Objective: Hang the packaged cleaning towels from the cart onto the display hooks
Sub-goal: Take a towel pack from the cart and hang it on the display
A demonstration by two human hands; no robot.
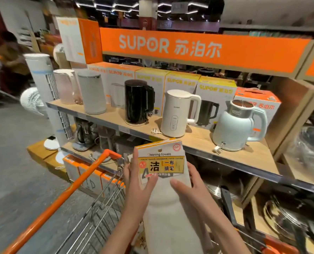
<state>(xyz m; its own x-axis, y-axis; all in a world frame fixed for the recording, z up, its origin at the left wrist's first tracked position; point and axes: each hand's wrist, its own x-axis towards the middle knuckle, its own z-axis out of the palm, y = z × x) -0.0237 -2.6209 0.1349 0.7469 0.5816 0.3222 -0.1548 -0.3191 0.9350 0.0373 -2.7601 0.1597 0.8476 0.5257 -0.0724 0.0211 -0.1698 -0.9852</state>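
Towel packs point(161, 162) held up over the cart point(90, 182), in front of the kettle shelf point(203, 142).

Both hands clasp the small stack from the sides, left hand point(139, 182) and right hand point(192, 182) with fingers wrapped round it. It looks light and floppy: soft cloth hanging below a stiff card header. Best pinched at the header, beside its punched hole. No hooks show.

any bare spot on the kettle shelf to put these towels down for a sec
Bare wood at the shelf front between the white kettle and the pale blue kettle. Another strip between the black kettle and grey kettle. The back is crowded with boxes.
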